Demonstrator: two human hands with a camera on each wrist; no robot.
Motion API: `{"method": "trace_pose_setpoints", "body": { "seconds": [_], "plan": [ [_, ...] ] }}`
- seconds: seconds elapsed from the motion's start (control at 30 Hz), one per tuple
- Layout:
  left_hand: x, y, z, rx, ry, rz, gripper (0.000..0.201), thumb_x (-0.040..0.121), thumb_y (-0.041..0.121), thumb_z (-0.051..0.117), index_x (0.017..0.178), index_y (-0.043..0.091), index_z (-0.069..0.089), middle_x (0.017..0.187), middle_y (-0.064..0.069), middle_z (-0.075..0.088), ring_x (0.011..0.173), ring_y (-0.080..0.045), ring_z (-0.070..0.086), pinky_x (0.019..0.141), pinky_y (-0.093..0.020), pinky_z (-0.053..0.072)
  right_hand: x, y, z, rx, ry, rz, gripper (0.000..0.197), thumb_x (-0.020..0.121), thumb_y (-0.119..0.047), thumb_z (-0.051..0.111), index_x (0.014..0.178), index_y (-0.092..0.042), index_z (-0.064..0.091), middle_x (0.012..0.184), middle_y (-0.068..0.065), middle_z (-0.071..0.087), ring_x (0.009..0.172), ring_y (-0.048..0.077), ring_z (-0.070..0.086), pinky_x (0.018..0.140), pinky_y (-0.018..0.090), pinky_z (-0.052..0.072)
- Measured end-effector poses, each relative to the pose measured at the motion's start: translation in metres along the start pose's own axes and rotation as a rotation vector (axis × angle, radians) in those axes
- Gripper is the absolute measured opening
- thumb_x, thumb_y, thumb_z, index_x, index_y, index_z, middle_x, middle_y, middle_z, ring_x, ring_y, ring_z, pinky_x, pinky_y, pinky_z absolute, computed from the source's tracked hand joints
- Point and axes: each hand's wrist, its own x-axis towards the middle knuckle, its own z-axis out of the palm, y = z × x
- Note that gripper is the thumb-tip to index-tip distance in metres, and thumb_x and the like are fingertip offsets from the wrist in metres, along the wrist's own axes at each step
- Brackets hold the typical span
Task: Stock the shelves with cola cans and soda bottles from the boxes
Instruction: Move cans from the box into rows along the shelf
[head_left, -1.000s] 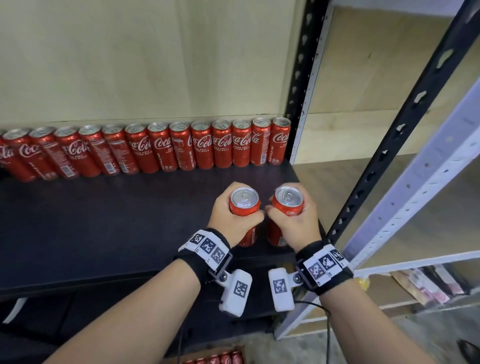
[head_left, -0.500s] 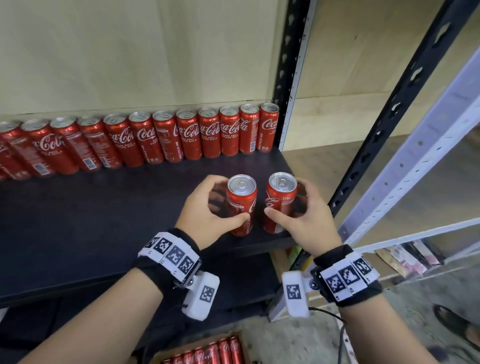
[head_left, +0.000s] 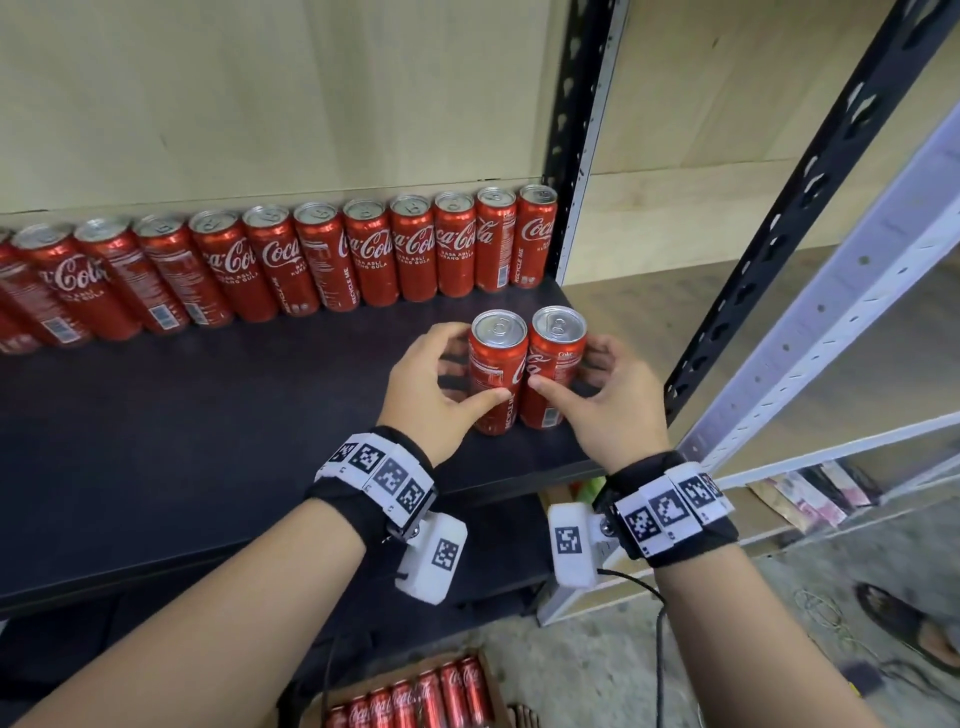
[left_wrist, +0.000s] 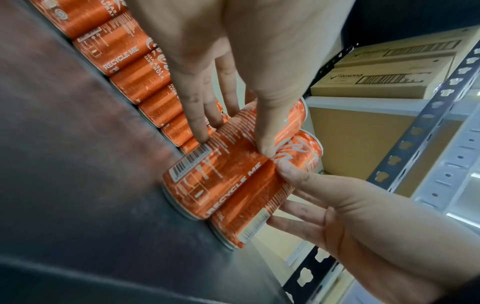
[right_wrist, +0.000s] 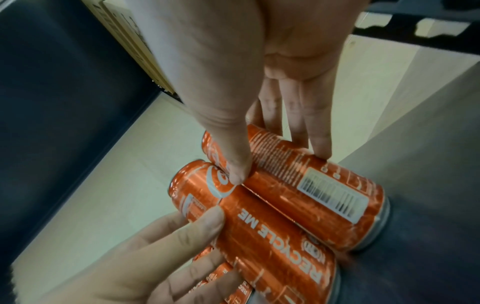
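Both cans had gone from my lifted grip down onto the dark shelf (head_left: 208, 441), and my fingers had loosened since a second earlier. In the head view the left can (head_left: 497, 371) and the right can (head_left: 555, 364) stood upright and touching, right of centre, just in front of the back row of cans (head_left: 291, 260) that ran from the left edge to the black upright (head_left: 574, 130). My left hand (head_left: 431, 387) only touched its can with thumb and fingertips, fingers fairly straight; my right hand (head_left: 605, 402) did the same from the other side, so neither was clamped. I judged this pair placed, starting a second row at the shelf's right end, and my hands free to draw back. More cans waited in the open box (head_left: 415, 696) at the bottom of the frame. Little stood in the way: the shelf edge lay near the pair on the right, and the white post (head_left: 810, 332) beyond it. Cardboard cartons (left_wrist: 384, 76) showed in the upper right of the left wrist view.
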Motion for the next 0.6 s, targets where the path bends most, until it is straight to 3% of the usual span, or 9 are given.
{"method": "trace_pose_setpoints", "body": {
  "seconds": [0.07, 0.13, 0.3, 0.6],
  "plan": [
    [0.01, -0.001, 0.002, 0.036, 0.014, 0.006, 0.066, 0.07, 0.022, 0.092, 0.126, 0.027, 0.058, 0.116, 0.006, 0.063, 0.096, -0.003, 0.064, 0.071, -0.017, 0.057, 0.011, 0.0, 0.004, 0.009, -0.001, 0.02, 0.067, 0.071, -0.033, 0.092, 0.127, -0.018, 0.059, 0.118, -0.008, 0.069, 0.106, 0.006, 0.065, 0.096, 0.029, 0.055],
    [0.023, -0.002, 0.003, 0.077, 0.019, 0.002, 0.066, 0.07, 0.024, 0.092, 0.126, 0.026, 0.057, 0.117, 0.006, 0.062, 0.097, -0.003, 0.063, 0.067, -0.013, 0.055, 0.023, -0.001, 0.009, 0.018, -0.005, 0.039, 0.066, 0.072, -0.031, 0.092, 0.127, -0.017, 0.059, 0.12, -0.005, 0.07, 0.107, 0.006, 0.065, 0.097, 0.031, 0.055],
    [0.059, -0.01, 0.008, 0.131, 0.032, -0.01, 0.065, 0.07, 0.026, 0.092, 0.124, 0.024, 0.056, 0.116, 0.005, 0.062, 0.098, -0.003, 0.062, 0.075, -0.025, 0.057, 0.052, -0.005, 0.021, 0.018, -0.023, 0.098, 0.065, 0.077, -0.03, 0.088, 0.132, -0.015, 0.057, 0.122, -0.003, 0.069, 0.102, 0.004, 0.062, 0.095, 0.028, 0.052],
    [0.122, -0.022, 0.021, 0.226, 0.055, -0.022, 0.064, 0.07, 0.027, 0.092, 0.121, 0.019, 0.055, 0.117, 0.0, 0.061, 0.098, -0.015, 0.063, 0.081, -0.029, 0.054, 0.106, -0.012, 0.038, -0.125, 0.088, 0.092, 0.063, 0.073, -0.035, 0.091, 0.121, -0.011, 0.058, 0.113, 0.003, 0.071, 0.103, 0.018, 0.069, 0.077, 0.022, 0.046]
  ]
}}
